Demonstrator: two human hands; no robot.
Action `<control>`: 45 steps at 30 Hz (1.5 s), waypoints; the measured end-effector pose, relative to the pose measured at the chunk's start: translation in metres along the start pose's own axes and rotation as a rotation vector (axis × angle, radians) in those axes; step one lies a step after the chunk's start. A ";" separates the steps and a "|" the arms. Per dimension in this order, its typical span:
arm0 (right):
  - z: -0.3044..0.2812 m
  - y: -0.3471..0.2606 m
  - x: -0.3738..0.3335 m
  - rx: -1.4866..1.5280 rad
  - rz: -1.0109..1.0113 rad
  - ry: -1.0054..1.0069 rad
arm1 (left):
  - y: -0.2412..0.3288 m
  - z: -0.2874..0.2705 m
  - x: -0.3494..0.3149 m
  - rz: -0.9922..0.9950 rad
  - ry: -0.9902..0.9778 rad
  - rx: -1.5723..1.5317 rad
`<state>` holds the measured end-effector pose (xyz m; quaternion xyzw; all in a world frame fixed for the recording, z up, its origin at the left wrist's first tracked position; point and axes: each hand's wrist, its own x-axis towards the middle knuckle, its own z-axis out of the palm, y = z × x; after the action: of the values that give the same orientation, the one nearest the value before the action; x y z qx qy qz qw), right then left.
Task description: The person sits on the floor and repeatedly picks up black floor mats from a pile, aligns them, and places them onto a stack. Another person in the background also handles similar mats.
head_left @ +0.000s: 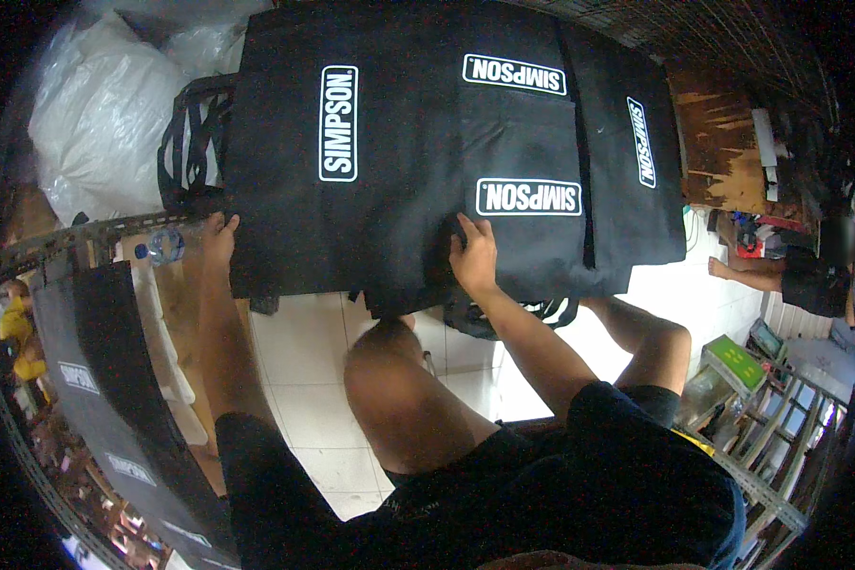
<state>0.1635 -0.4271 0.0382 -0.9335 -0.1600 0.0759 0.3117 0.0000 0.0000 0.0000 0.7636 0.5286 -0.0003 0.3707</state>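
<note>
Large flat black fabric bags [399, 123] with white printed label patches lie spread and overlapping in front of me. Black strap handles [198, 142] stick out past their left edge, and more straps hang at the near edge. At the near left corner my left hand [220, 239] is closed on the fabric's edge; its lower fingers are partly hidden. My right hand [475, 256] rests on the fabric near the middle, just below a label patch, with its fingers apart.
White plastic sacks [104, 114] bulge at the far left. A clear plastic bottle [161, 247] lies near my left hand. More black printed fabric [95, 351] hangs at the left. Another person's arm [746, 275] shows at the right, beyond a metal rack [779, 418]. White tiles [304, 380] cover the floor.
</note>
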 end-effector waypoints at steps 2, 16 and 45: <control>0.001 0.001 0.002 0.006 -0.038 0.019 | -0.031 0.011 0.017 0.046 0.060 -0.181; -0.161 0.008 0.092 -0.042 -0.408 0.404 | 0.039 -0.001 -0.187 0.259 0.492 0.137; -0.310 0.078 0.032 -0.335 -0.728 0.125 | 0.103 0.015 -0.447 0.614 0.300 -0.316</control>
<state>0.2881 -0.6476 0.2355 -0.8565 -0.4710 -0.1234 0.1712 -0.1080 -0.3863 0.2226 0.8115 0.3168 0.3043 0.3854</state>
